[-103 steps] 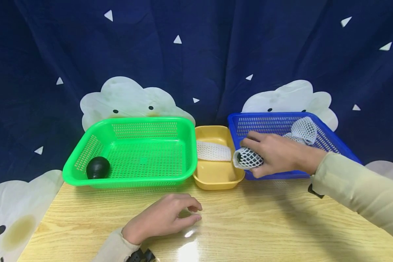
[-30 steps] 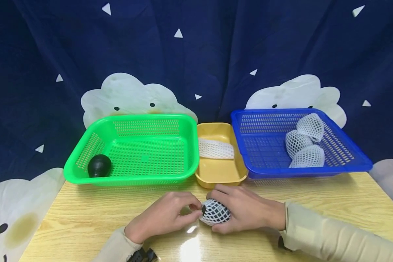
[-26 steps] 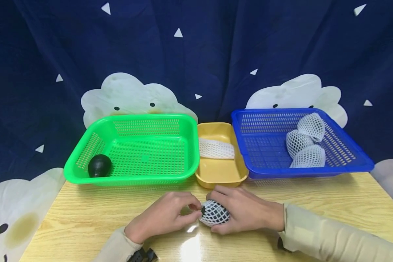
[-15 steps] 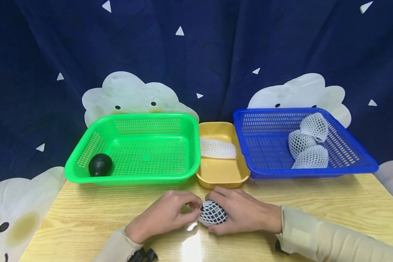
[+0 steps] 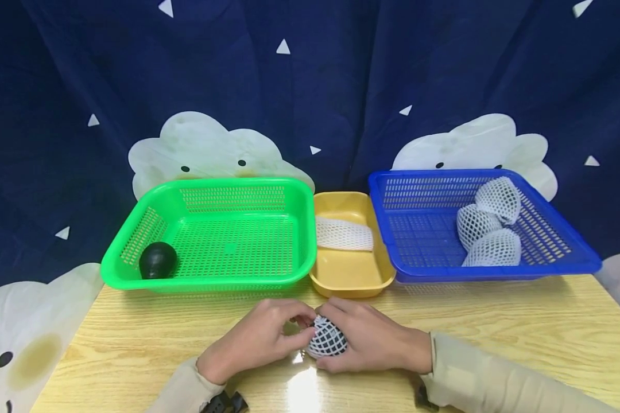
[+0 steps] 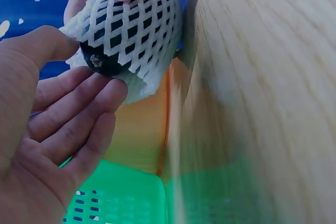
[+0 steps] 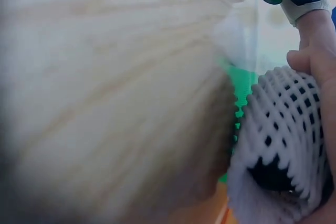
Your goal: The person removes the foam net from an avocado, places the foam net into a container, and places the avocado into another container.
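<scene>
A dark avocado in a white foam net [image 5: 328, 337] is low over the table, between my two hands. My right hand [image 5: 368, 338] grips its right side, the fingers and thumb wrapped round the net. From the left, the thumb and fingertips of my left hand [image 5: 258, 338] pinch the open end of the net. In the left wrist view, the avocado [image 6: 102, 60] shows its stem end at that opening, with the left thumb at the net's rim and the fingers beneath. The right wrist view shows the net [image 7: 283, 108] over most of the fruit.
Behind the hands stand a green basket [image 5: 212, 283] with one bare dark avocado [image 5: 158, 260], a yellow tray [image 5: 351, 284] with a loose foam net [image 5: 344, 235], and a blue basket [image 5: 496, 272]. Three netted pieces [image 5: 493, 248] lie in the blue basket.
My right hand has brought the netted avocado from the blue basket to my left hand. Over the last second both shifted slightly left, and the left fingers now meet the net's end.
</scene>
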`<action>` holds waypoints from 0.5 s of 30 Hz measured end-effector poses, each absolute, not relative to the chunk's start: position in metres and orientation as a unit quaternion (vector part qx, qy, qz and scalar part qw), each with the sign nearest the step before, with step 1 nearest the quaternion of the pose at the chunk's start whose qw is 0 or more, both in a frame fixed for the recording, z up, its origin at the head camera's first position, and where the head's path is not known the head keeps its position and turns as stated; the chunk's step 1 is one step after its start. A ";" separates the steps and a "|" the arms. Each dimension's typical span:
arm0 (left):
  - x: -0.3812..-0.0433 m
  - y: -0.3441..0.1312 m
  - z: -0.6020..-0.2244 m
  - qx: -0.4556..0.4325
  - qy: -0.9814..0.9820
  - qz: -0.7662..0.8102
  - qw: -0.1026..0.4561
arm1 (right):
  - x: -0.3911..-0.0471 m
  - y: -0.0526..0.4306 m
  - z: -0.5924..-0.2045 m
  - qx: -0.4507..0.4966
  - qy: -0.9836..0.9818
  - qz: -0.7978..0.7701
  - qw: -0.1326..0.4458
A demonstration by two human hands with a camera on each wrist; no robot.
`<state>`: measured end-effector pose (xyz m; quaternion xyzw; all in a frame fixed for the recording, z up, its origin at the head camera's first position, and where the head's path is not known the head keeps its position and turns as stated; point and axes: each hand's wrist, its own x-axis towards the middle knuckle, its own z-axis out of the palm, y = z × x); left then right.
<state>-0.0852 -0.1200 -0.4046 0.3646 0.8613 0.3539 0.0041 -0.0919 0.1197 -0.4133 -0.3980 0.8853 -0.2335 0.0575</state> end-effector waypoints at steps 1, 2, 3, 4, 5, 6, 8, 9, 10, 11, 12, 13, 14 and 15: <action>-0.085 -0.120 -0.405 0.364 0.861 0.354 0.005 | -0.091 0.119 -0.414 -0.395 0.886 -0.234 0.057; -0.085 -0.120 -0.405 0.363 0.862 0.355 0.005 | -0.091 0.119 -0.415 -0.392 0.888 -0.234 0.055; -0.085 -0.120 -0.405 0.362 0.862 0.354 0.003 | -0.091 0.119 -0.416 -0.389 0.889 -0.234 0.054; -0.086 -0.120 -0.405 0.361 0.863 0.353 0.002 | -0.090 0.119 -0.416 -0.386 0.891 -0.234 0.053; -0.086 -0.120 -0.405 0.361 0.864 0.351 0.000 | -0.090 0.118 -0.417 -0.384 0.892 -0.233 0.052; -0.086 -0.120 -0.405 0.360 0.865 0.350 -0.001 | -0.090 0.118 -0.417 -0.382 0.893 -0.232 0.053; -0.086 -0.120 -0.405 0.360 0.866 0.347 -0.005 | -0.090 0.118 -0.417 -0.378 0.895 -0.231 0.054; -0.086 -0.120 -0.405 0.360 0.866 0.346 -0.006 | -0.090 0.118 -0.416 -0.377 0.895 -0.230 0.056; -0.086 -0.120 -0.405 0.361 0.866 0.347 -0.007 | -0.091 0.118 -0.416 -0.376 0.896 -0.230 0.058; -0.086 -0.120 -0.405 0.361 0.865 0.348 -0.006 | -0.091 0.118 -0.416 -0.374 0.896 -0.230 0.061; -0.086 -0.120 -0.406 0.362 0.864 0.349 -0.006 | -0.091 0.118 -0.416 -0.373 0.897 -0.231 0.062; -0.086 -0.120 -0.406 0.363 0.863 0.351 -0.005 | -0.091 0.118 -0.416 -0.371 0.897 -0.233 0.064; -0.086 -0.120 -0.406 0.364 0.862 0.353 -0.005 | -0.091 0.117 -0.416 -0.369 0.897 -0.235 0.066; -0.086 -0.119 -0.405 0.365 0.861 0.355 -0.004 | -0.091 0.117 -0.416 -0.365 0.897 -0.239 0.068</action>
